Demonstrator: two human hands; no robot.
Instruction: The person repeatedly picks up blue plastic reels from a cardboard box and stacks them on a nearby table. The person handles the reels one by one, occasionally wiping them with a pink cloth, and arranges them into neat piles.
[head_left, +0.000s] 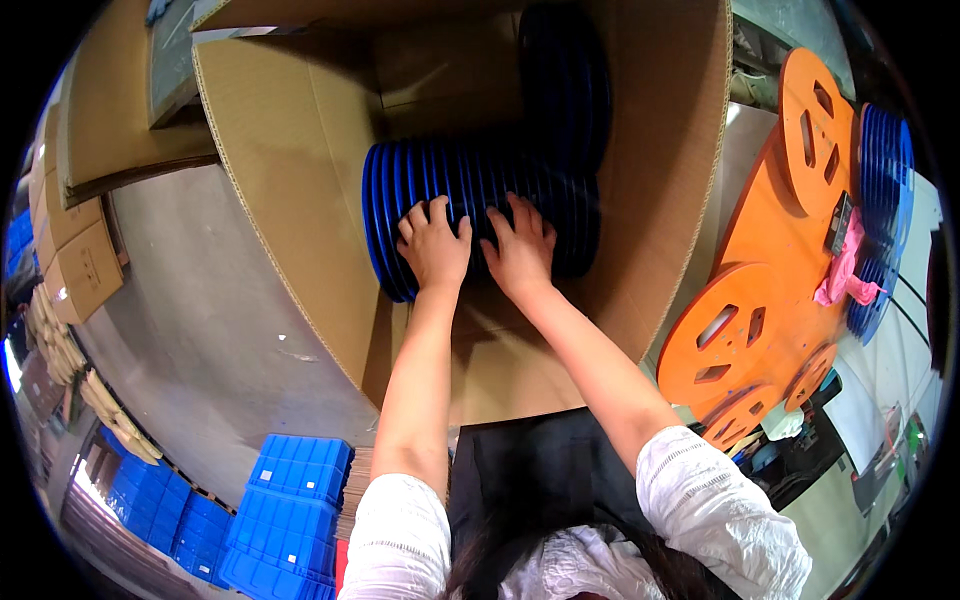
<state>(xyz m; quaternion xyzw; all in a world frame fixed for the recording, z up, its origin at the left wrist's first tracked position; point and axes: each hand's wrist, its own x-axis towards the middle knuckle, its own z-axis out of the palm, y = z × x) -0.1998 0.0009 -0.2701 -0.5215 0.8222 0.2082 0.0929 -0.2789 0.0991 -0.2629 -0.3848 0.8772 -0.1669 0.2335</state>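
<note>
Inside a large open cardboard box (280,150), a row of round blue plastic reels (400,170) stands on edge, packed side by side. My left hand (436,245) rests on the left part of the row, fingers spread over the rims. On the right part of the row lies my right hand (521,245), its fingers also apart. Neither hand is wrapped round a reel. Behind, toward the far right of the box, more dark blue discs (565,85) stand in shadow.
To the right is an orange machine with orange discs (720,325), a pink cloth (848,262) and stacked blue reels (885,165). Blue plastic crates (285,510) stand at the lower left. Cardboard boxes (85,265) and flattened cardboard (125,110) are at the far left.
</note>
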